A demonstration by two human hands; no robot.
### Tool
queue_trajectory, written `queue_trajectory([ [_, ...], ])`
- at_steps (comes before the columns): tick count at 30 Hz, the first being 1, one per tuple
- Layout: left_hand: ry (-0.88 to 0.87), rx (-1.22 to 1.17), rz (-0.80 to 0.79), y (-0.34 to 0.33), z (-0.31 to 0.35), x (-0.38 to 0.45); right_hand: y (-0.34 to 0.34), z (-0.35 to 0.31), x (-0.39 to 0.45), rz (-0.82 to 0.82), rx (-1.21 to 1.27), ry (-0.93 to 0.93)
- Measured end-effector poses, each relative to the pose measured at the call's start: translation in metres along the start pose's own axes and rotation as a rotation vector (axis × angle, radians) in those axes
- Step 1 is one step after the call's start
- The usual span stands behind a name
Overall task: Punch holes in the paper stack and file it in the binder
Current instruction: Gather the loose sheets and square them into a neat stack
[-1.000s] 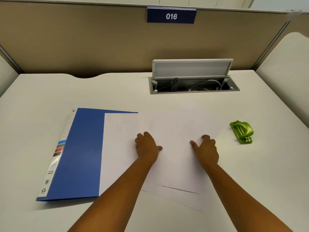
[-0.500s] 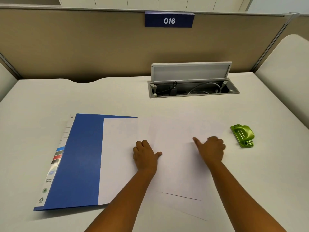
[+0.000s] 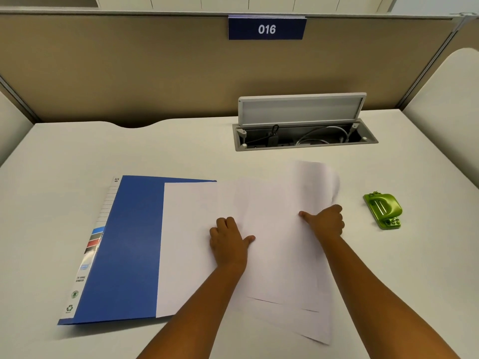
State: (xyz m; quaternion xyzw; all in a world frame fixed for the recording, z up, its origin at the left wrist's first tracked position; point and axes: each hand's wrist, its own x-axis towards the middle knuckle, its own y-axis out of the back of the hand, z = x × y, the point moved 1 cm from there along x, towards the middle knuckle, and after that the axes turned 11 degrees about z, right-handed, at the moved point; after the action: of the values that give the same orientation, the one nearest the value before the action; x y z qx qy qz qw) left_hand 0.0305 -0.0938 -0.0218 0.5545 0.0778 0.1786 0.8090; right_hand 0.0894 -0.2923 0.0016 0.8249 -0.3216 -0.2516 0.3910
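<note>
A: White sheets fill the near middle of the desk (image 3: 259, 156), and both bare forearms reach in over them from the bottom edge. The left hand (image 3: 229, 240) lies palm down on the paper stack (image 3: 280, 255), fingers straight, thumb stuck out to the right — pressing, nothing gripped.

B: And the right hand (image 3: 327, 222)?

A: Curled. The thumb lies on top of the paper pointing left, the fingers are tucked at the right edge, so it pinches the upper sheets. The far right corner of the top sheet curves up off the desk and looks blurred.

B: The stack itself?

A: Loosely fanned, not squared: near edges show stepped lines at the bottom right, one sheet poking out past the rest. Its left part overlaps the blue binder (image 3: 124, 244), which lies closed and flat just to the left, spine label with coloured stripes along its outer edge.

B: The punch?

A: The green hole punch (image 3: 383, 209) sits well to the right of the right hand, apart from the paper, untouched. Farther back, an open cable tray (image 3: 303, 137) with its lid tilted up, then the tan partition (image 3: 129, 68) carrying a blue plate (image 3: 267, 29) that reads 016.
</note>
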Motion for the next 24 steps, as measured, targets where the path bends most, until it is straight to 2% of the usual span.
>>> queue_trajectory([
  [3, -0.005, -0.019, 0.031, -0.002, -0.001, 0.001, 0.007, 0.002, -0.005, 0.039, 0.068, 0.056],
  [7, -0.023, 0.011, 0.029, -0.003, -0.002, 0.000, 0.016, 0.005, -0.014, 0.180, -0.121, 0.281],
  [9, -0.030, 0.033, 0.027, -0.003, -0.002, -0.001, 0.016, 0.006, -0.017, 0.109, -0.011, 0.329],
  [12, -0.034, 0.047, 0.029, -0.004, -0.002, 0.000, 0.018, 0.009, -0.021, -0.054, 0.276, 0.175],
  [14, -0.034, 0.049, 0.066, -0.006, -0.003, -0.001, 0.017, 0.018, -0.018, -0.139, 0.307, 0.062],
  [17, -0.059, 0.001, 0.119, -0.006, -0.006, -0.005, 0.018, 0.030, -0.016, -0.266, 0.342, 0.013],
  [21, 0.105, -0.264, 0.011, 0.004, -0.009, 0.006, 0.031, 0.024, -0.009, -0.281, 0.475, 0.097],
  [24, 0.318, -0.499, -0.123, 0.019, -0.014, 0.034, 0.049, 0.008, -0.005, -0.416, 0.624, 0.096],
])
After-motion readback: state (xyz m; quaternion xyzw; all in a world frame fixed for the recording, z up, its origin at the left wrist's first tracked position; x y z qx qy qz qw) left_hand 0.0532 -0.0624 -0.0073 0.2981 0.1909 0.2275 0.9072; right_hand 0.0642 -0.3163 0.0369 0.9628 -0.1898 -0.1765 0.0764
